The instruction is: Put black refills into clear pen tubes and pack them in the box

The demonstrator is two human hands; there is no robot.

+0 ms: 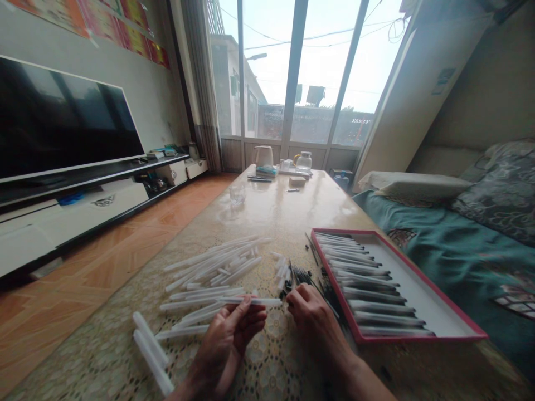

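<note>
My left hand point(236, 328) pinches a translucent white tube point(263, 301) between thumb and fingers, level above the table. Close to the tube's right end is my right hand point(307, 309), its fingers bent together; whatever they hold is hidden. Small black pieces point(288, 285) and thin black rods point(301, 274) lie just beyond the right hand. Short white pieces point(281, 270) are beside them. Many loose white tubes point(209, 267) are spread to the left. On the right, a red-rimmed tray point(418, 262) contains a row of white tubes with black ends point(376, 305).
The long table point(196, 231) has a patterned cover. A drinking glass point(237, 195), a small box point(297, 181), a pitcher point(263, 157) and a glass jug point(305, 161) stand toward its far end. A bed point(422, 223) borders the right side; a television point(62, 122) is left.
</note>
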